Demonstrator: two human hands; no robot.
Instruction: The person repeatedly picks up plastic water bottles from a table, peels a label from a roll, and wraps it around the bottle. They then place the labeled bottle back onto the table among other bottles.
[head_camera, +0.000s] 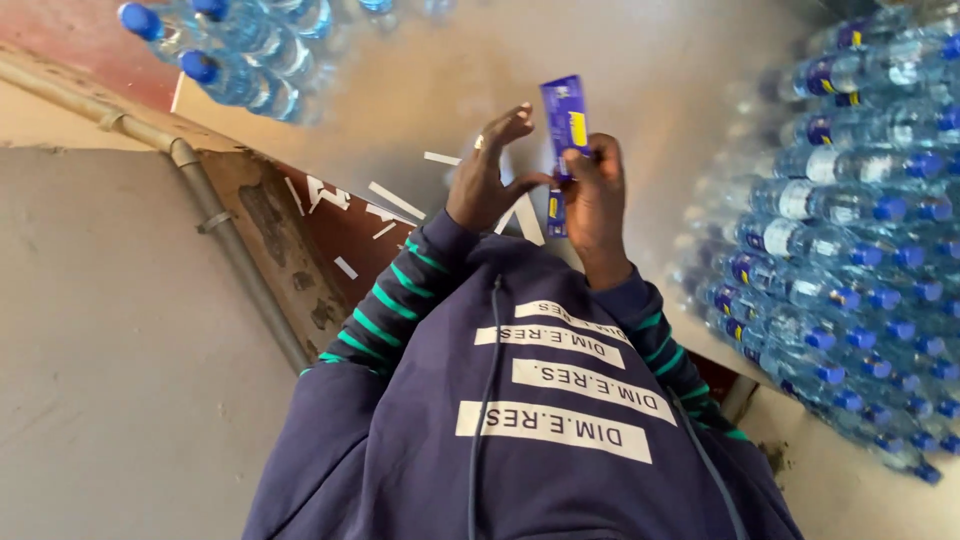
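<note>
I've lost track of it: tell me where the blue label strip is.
Head view, upper centre: the label strip is in the right hand, beside the left hand.

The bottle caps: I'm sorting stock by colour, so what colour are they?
Blue, on clear plastic bottles with blue labels; the head view shows them beside the hands holding a blue strip.

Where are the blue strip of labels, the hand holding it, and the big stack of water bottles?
blue label strip (564, 118), head view, upper printed face.
right hand (594, 190), head view, back of hand.
stacked water bottles (850, 205), head view, a bottle's side.
</note>
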